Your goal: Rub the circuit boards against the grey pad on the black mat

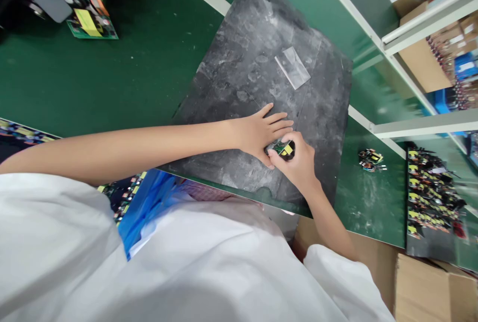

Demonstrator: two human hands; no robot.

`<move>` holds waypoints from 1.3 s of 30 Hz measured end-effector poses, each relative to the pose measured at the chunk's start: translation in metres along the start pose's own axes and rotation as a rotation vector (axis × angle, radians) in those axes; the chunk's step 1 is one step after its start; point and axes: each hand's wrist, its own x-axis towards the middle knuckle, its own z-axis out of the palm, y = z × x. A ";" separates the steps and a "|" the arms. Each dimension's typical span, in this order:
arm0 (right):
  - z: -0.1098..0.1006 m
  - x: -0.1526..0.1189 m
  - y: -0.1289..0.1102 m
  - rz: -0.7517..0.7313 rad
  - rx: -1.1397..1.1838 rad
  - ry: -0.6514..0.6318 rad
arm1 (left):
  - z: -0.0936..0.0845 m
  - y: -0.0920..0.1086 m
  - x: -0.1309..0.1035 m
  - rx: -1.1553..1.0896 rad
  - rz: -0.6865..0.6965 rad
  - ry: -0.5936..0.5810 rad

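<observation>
My right hand point(300, 165) is closed around a small circuit board point(287, 150) with a yellow part on it, thumb on one side and fingers curled over the other. Much of the board is hidden by the hands. Directly beside it, my left hand point(257, 134) lies with its fingers stretched out and spread over the black mat point(239, 78). The left thumb reaches toward the board's near side; whether it touches cannot be made out. Farther up the mat lies a clear plastic piece point(294, 68), apart from both hands.
Boards with yellow tape point(89, 21) lie at the upper left of the green table point(149, 73). A small cluster of components point(371, 160) sits right of the mat. Beyond it stand rows of assembled boards point(429, 190). A cardboard box point(420, 287) is at the lower right; white frame bars point(429, 123) cross the right side.
</observation>
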 end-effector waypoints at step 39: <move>-0.005 0.002 0.006 0.023 -0.015 0.012 | 0.002 -0.001 0.001 -0.018 0.008 0.007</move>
